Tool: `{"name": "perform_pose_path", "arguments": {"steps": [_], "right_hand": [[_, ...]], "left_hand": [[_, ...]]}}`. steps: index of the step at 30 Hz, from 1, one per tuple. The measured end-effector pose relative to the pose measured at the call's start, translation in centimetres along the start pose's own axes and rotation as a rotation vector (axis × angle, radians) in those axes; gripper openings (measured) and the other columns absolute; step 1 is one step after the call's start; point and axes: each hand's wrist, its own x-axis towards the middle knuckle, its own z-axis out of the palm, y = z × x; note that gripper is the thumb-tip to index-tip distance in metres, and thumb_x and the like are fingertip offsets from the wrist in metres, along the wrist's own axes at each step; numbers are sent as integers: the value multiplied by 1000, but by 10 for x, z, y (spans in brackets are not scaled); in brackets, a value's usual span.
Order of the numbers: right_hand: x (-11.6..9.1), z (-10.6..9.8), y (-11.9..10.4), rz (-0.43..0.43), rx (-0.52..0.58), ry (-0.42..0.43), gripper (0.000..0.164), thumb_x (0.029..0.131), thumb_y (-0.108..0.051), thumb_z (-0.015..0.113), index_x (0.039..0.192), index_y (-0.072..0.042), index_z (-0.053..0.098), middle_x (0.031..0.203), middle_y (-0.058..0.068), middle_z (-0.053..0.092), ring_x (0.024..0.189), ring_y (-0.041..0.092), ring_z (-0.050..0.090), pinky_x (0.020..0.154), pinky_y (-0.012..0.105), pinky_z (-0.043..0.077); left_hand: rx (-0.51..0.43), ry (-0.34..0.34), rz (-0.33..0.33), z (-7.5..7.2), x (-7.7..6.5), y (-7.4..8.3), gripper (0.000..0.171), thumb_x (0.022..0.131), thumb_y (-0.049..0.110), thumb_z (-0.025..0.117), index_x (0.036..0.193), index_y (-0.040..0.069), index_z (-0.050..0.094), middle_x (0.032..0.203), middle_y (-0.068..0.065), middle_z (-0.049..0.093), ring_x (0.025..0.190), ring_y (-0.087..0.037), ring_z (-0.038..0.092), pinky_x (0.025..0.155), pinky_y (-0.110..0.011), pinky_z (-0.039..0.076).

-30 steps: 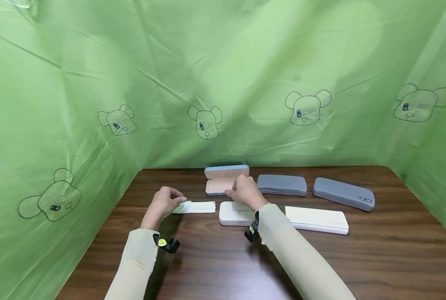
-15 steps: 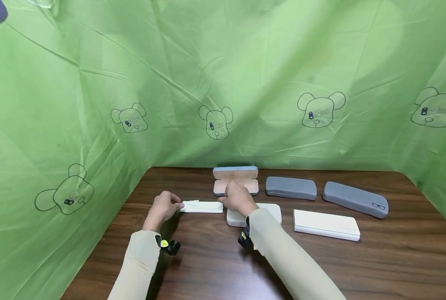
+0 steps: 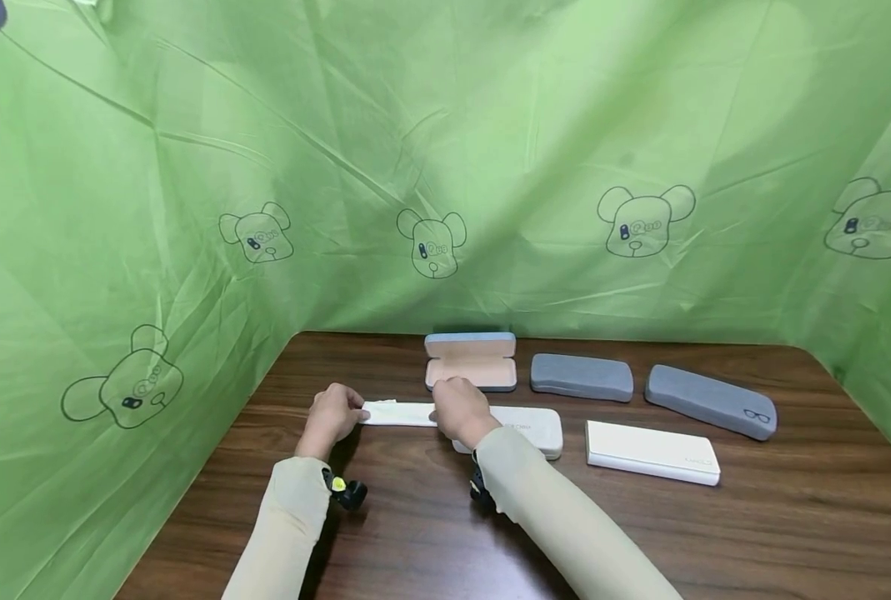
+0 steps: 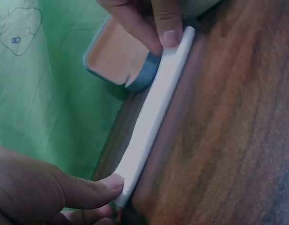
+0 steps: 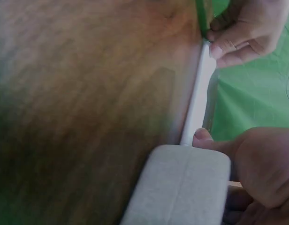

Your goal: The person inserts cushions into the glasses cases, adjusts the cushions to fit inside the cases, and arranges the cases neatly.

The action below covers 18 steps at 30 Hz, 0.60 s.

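A folded white strip [image 3: 398,414], which looks like cloth, stretches between my two hands. My left hand [image 3: 332,419] pinches its left end, thumb on top in the left wrist view. At the other end my right hand [image 3: 463,412] pinches it between thumb and fingers, just over the near white glasses case [image 3: 533,427]. That case is shut and partly covered by the right hand and wrist. Behind the right hand stands an open blue glasses case [image 3: 483,372] with a pale pink lining.
Two closed grey-blue glasses cases, a plain one [image 3: 582,377] and one with a spectacles print [image 3: 711,400], lie at the back right. A long white case [image 3: 651,451] lies in front of them. Green sheeting [image 3: 520,167] hangs along the table's [image 3: 430,533] back and sides.
My right hand has moved left and down from beside the open blue case onto the strip's right end. The left hand has closed on the left end. The head view has shifted slightly.
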Motion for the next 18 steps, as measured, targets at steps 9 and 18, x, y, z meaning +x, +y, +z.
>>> {"name": "perform_pose_path", "arguments": {"steps": [9, 18], "right_hand": [[-1, 7, -4, -49, -59, 47, 19, 80, -14, 66, 62, -16, 61, 74, 3, 60, 70, 18, 58, 59, 30, 48], [-3, 1, -4, -14, 44, 14, 21, 83, -11, 61, 62, -14, 58, 63, 0, 55, 59, 14, 53, 46, 29, 44]], "left_hand": [[-70, 30, -15, 5, 1, -2, 12, 68, 15, 78, 73, 10, 69, 82, -6, 64, 84, -28, 55, 71, -40, 45], [-134, 65, -26, 0, 1, 1, 9, 68, 13, 75, 71, 8, 68, 78, -5, 62, 80, -27, 54, 68, -38, 45]]}}
